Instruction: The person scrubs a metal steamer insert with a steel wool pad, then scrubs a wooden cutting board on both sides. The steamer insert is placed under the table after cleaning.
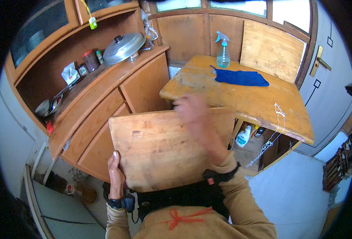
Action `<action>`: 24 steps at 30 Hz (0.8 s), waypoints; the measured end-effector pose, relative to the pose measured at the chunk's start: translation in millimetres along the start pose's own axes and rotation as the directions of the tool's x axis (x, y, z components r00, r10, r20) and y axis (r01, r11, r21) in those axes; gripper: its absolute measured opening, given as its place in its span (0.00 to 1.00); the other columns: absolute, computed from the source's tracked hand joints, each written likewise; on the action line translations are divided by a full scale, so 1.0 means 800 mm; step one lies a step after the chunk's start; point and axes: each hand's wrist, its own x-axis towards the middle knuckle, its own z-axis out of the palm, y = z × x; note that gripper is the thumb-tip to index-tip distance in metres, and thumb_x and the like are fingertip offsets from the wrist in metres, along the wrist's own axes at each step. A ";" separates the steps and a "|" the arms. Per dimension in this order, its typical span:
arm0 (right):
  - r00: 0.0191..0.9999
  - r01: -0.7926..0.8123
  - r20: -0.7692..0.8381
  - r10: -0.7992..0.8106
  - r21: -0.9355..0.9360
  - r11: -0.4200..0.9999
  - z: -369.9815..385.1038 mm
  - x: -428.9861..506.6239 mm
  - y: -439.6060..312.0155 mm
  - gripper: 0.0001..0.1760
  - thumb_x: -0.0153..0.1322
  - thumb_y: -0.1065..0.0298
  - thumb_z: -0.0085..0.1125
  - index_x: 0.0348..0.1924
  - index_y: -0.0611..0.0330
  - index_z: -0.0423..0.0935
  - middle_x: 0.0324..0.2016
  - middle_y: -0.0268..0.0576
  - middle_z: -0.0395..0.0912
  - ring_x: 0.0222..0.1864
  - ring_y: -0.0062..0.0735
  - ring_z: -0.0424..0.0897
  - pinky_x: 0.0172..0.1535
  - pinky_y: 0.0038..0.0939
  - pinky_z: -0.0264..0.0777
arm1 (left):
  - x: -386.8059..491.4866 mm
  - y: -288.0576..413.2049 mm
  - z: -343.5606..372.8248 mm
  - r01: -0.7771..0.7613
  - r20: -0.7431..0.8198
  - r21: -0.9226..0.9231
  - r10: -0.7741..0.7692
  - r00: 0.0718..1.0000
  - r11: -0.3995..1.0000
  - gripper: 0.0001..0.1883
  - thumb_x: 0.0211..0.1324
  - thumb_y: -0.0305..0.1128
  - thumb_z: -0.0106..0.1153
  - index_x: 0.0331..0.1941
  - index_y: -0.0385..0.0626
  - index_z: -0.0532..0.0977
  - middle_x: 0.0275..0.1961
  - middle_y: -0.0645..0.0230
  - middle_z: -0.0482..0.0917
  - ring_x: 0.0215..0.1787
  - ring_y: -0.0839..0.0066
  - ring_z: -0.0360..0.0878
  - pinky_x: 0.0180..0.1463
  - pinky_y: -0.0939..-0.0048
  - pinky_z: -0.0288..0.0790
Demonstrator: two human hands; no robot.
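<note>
In front of my body a rectangular wooden board (161,149) is held tilted, its broad face towards me. My left hand (115,174) grips the board's left edge, the thumb on its face and the fingers hidden behind. My right hand (192,109), blurred by motion, is over the board's upper right part, near its far edge; whether it touches the wood or holds anything cannot be made out. Beyond the board, a blue cloth (241,78) lies on a worn yellow wooden table (191,79). A spray bottle (223,52) with clear liquid stands behind the cloth.
Another wooden board (271,49) leans against the wall on the table. White string (279,115) hangs over the table's front edge. A white bottle (243,136) stands on the shelf below. At left, a wooden cabinet (146,86) holds a metal lid (124,47) and jars. A door (328,86) is at right.
</note>
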 end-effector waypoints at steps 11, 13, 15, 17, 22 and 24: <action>0.876 -0.428 -0.350 0.331 -0.253 0.867 -0.046 -0.093 0.028 0.27 0.72 0.72 0.53 0.65 0.62 0.66 0.63 0.61 0.64 0.64 0.61 0.63 0.65 0.51 0.55 | 0.007 0.004 0.000 0.120 0.036 -0.090 -0.117 0.992 0.989 0.28 0.71 0.48 0.48 0.59 0.32 0.73 0.57 0.56 0.79 0.57 0.69 0.77 0.64 0.69 0.66; 0.924 -0.358 -0.233 0.303 -0.249 0.900 -0.036 -0.081 0.003 0.31 0.69 0.78 0.53 0.66 0.62 0.63 0.64 0.59 0.64 0.66 0.57 0.63 0.67 0.49 0.56 | 0.006 0.008 -0.001 0.110 0.065 -0.071 -0.105 0.992 0.991 0.29 0.70 0.50 0.48 0.60 0.33 0.72 0.57 0.56 0.79 0.57 0.68 0.77 0.64 0.69 0.66; 0.962 -0.257 -0.135 0.239 -0.139 0.956 -0.017 -0.061 -0.029 0.33 0.67 0.82 0.53 0.66 0.62 0.62 0.64 0.58 0.64 0.68 0.55 0.62 0.68 0.48 0.56 | 0.004 0.011 0.001 0.148 0.065 -0.110 -0.141 0.988 0.983 0.31 0.70 0.51 0.49 0.61 0.33 0.71 0.58 0.56 0.78 0.58 0.68 0.77 0.64 0.68 0.66; 0.980 -0.159 -0.118 0.158 -0.001 0.987 0.010 -0.031 -0.057 0.34 0.65 0.84 0.55 0.65 0.63 0.62 0.64 0.57 0.65 0.66 0.53 0.65 0.69 0.45 0.57 | 0.002 0.014 0.002 0.176 0.066 -0.136 -0.168 0.984 0.975 0.32 0.70 0.52 0.48 0.62 0.34 0.70 0.59 0.56 0.78 0.58 0.68 0.77 0.64 0.68 0.67; 0.987 0.163 -0.030 -0.160 0.186 0.969 0.084 0.008 -0.140 0.23 0.68 0.77 0.53 0.57 0.66 0.72 0.64 0.58 0.67 0.66 0.52 0.67 0.68 0.46 0.63 | -0.002 0.018 0.006 0.225 0.077 -0.250 -0.212 0.974 0.942 0.35 0.71 0.57 0.43 0.63 0.35 0.69 0.60 0.54 0.77 0.59 0.65 0.77 0.65 0.64 0.69; 0.960 0.275 -0.037 -0.277 0.300 0.913 0.097 -0.005 -0.169 0.22 0.69 0.73 0.52 0.57 0.66 0.73 0.65 0.57 0.66 0.68 0.50 0.66 0.69 0.46 0.61 | -0.002 0.017 0.005 0.191 0.061 -0.286 -0.181 0.981 0.939 0.36 0.71 0.59 0.42 0.63 0.35 0.68 0.61 0.54 0.77 0.61 0.64 0.77 0.65 0.63 0.68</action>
